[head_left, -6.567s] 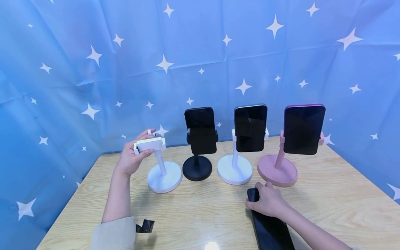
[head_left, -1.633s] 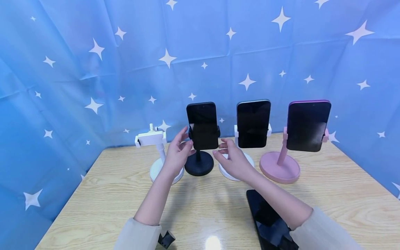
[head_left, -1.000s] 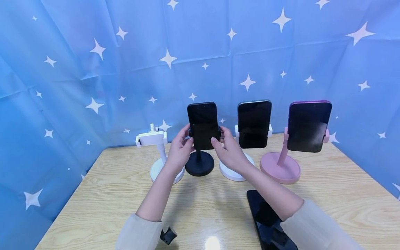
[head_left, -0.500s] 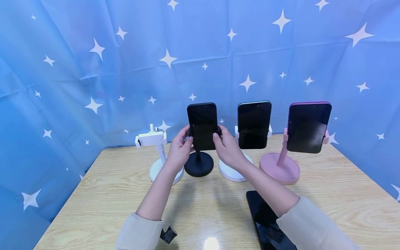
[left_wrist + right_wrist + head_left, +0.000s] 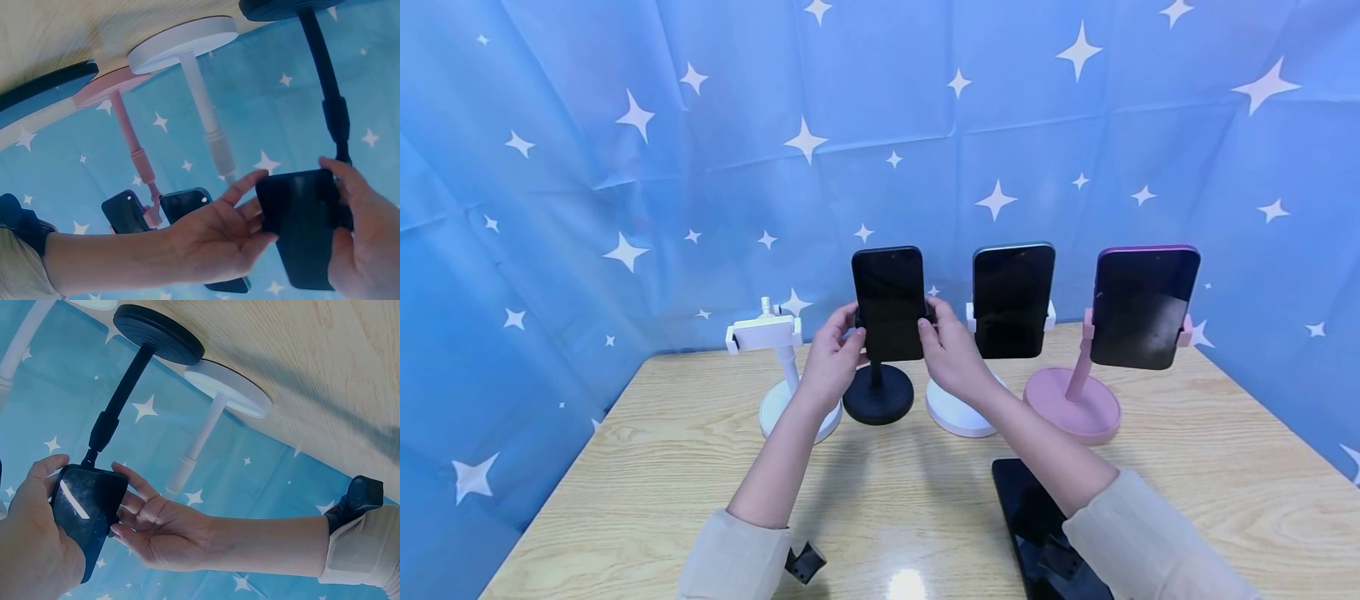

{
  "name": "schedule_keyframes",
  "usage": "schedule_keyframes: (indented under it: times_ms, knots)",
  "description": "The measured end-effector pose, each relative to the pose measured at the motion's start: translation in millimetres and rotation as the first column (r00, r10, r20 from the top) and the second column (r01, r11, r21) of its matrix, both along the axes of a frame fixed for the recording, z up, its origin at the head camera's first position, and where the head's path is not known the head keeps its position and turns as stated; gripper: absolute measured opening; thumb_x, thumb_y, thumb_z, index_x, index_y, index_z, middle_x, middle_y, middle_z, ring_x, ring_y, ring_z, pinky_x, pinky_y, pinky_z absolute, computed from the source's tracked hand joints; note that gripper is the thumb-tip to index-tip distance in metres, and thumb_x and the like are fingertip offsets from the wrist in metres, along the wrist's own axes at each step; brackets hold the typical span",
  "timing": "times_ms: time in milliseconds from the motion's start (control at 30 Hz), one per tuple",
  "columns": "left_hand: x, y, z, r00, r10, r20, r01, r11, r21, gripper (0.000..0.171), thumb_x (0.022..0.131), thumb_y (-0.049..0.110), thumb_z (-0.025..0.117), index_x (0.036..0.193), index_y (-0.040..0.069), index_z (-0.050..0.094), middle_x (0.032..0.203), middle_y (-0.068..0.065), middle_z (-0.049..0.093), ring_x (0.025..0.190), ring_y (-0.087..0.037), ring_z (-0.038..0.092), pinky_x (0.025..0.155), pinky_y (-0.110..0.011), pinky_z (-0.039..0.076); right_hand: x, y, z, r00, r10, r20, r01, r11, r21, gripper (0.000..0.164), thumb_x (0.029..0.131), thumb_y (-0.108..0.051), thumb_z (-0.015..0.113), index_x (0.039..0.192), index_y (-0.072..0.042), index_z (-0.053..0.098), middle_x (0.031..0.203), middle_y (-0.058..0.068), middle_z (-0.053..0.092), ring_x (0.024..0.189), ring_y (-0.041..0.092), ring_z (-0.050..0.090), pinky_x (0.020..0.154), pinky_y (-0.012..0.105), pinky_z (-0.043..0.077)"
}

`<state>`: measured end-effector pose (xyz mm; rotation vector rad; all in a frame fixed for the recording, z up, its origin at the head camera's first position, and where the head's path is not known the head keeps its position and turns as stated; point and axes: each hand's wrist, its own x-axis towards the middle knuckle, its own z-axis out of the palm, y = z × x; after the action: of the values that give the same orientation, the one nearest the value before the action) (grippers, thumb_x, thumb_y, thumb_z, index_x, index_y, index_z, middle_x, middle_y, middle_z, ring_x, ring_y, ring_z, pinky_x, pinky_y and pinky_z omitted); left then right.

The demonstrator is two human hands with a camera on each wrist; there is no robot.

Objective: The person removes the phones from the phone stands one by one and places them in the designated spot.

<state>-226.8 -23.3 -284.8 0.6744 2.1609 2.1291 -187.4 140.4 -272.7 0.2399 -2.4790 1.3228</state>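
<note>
A black smartphone (image 5: 891, 300) stands upright in the clamp of a black phone holder (image 5: 878, 396). My left hand (image 5: 832, 354) grips the holder's clamp and the phone's left edge, thumb in front and fingers reaching behind. On the opposite side my right hand (image 5: 953, 350) does the same, its thumb at the phone's right edge. Both hands frame the phone (image 5: 87, 515) in the right wrist view. The left wrist view shows the dark screen (image 5: 300, 231) between them. Fingertips behind the clamp are partly hidden.
Left stands a white phone holder (image 5: 765, 335) with its clamp tipped flat. To the right, another white holder (image 5: 962, 412) and a pink holder (image 5: 1075, 408) each carry a phone. A black tablet-like slab (image 5: 1022, 500) lies under the right forearm. A starred blue curtain (image 5: 880, 125) hangs behind.
Earlier the left hand was on the left white holder and the right hand on the slab. Both moved to the black holder and took hold; the right thumb has since shifted outward to the phone's edge.
</note>
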Motion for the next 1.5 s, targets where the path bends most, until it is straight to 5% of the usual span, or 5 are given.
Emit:
schedule_keyframes:
  times_ms: [167,533,967,1500]
  knots:
    - [-1.0,-1,-0.7,1.0,-0.002,-0.002,0.002,1.0,-0.011,0.036,0.097,0.003,0.037,0.133,0.005,0.041,0.119,-0.015,0.049,0.106,-0.028,0.055,0.084,-0.043,0.049,-0.8,3,-1.0,1.0,0.02,-0.01,-0.02,1.0,0.0,0.043,0.098,-0.007,0.034,0.138,0.007,0.025,0.137,0.027,0.036,0.119,0.036,0.046,0.095,0.045,0.041]
    - [-2.8,-1,-0.6,1.0,-0.013,-0.01,0.013,1.0,-0.004,0.037,0.097,0.001,0.036,0.134,0.002,0.04,0.121,-0.018,0.049,0.104,-0.033,0.057,0.083,-0.044,0.05,-1.8,7,-0.9,0.999,0.038,-0.032,-0.037,0.999,0.018,0.039,0.097,-0.004,0.035,0.134,0.009,0.031,0.126,0.027,0.046,0.098,0.032,0.053,0.077,0.036,0.046]
    - [-2.9,1,-5.1,0.998,0.042,-0.055,-0.041,0.999,0.014,0.037,0.095,-0.003,0.04,0.131,-0.001,0.045,0.116,-0.019,0.053,0.103,-0.03,0.057,0.081,-0.04,0.051,0.0,7,-4.9,0.993,0.055,-0.106,-0.051,0.998,0.039,0.035,0.096,-0.002,0.039,0.129,0.011,0.037,0.086,0.019,0.054,0.061,0.019,0.049,0.058,0.028,0.044]
    - [1.4,-8,-10.2,0.992,0.036,-0.125,-0.031,0.999,0.038,0.04,0.093,-0.004,0.044,0.132,0.001,0.046,0.12,-0.019,0.055,0.104,-0.028,0.058,0.08,-0.038,0.051,7.1,1,-12.2,0.961,0.034,-0.274,-0.016,0.998,0.066,0.028,0.092,0.002,0.046,0.119,0.01,0.046,0.092,0.019,0.059,0.073,0.025,0.054,0.065,0.032,0.045]
